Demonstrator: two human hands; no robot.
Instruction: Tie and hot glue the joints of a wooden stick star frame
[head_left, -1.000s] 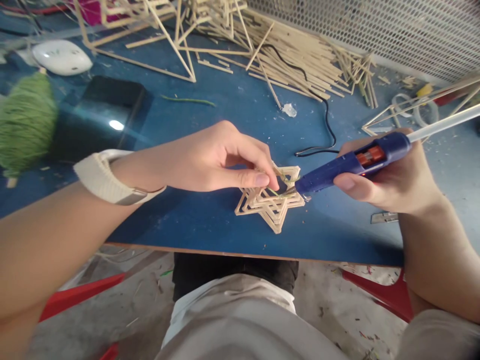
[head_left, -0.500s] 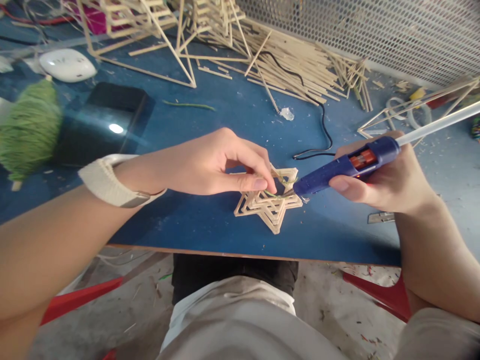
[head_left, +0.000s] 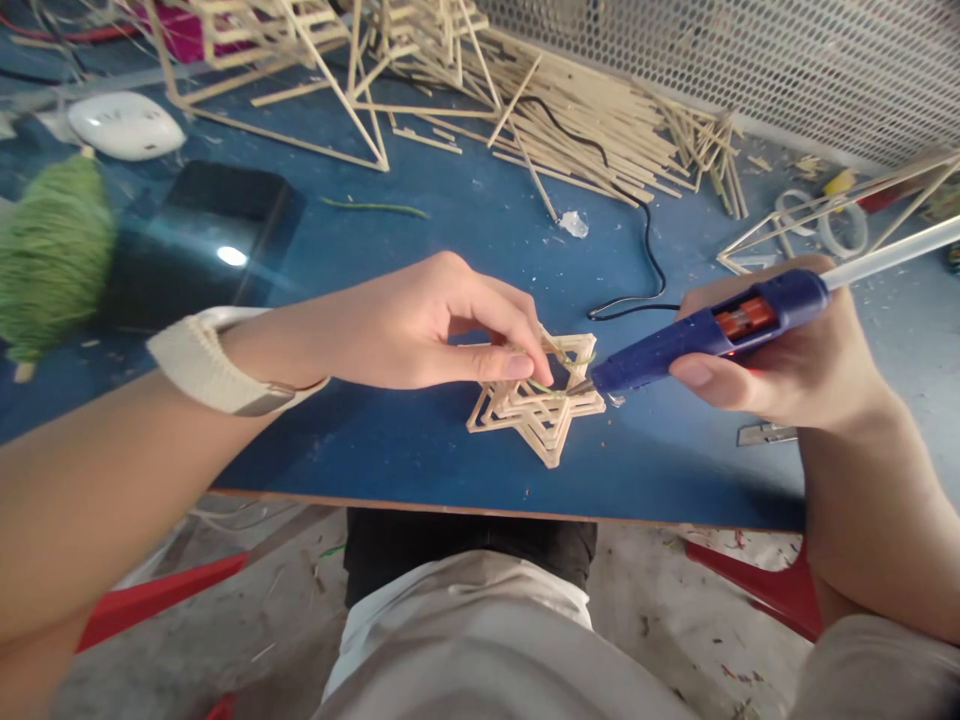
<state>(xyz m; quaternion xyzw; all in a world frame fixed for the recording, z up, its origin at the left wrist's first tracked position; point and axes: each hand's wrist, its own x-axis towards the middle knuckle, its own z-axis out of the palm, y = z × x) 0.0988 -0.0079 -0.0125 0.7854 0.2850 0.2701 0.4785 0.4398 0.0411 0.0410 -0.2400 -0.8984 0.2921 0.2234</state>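
A star-shaped frame of layered thin wooden sticks (head_left: pixel 551 440) lies on the blue table near its front edge. Over the star's left part, my left hand (head_left: pixel 457 330) pinches a thin green string (head_left: pixel 538 386) between thumb and fingers. The string reaches across the star's inner sticks. My right hand (head_left: pixel 772 350) is wrapped round a blue hot glue gun (head_left: pixel 660 345) with a long clear glue stick (head_left: pixel 892 250) out of its back. The gun's metal nozzle points at the star's right inner side, close to the string; whether it touches cannot be made out.
Loose wooden sticks (head_left: pixel 600 130) and stick frames (head_left: pixel 330 80) lie at the back. On the left are a green yarn spool (head_left: pixel 56 250), a dark phone (head_left: pixel 202 240) and a white mouse (head_left: pixel 126 127). A black cord (head_left: pixel 649 240) runs behind the gun. Right: tape rolls (head_left: pixel 841 230).
The glue gun and my right hand have drawn slightly back to the right, showing more of the nozzle. My left hand keeps its pinch over the star.
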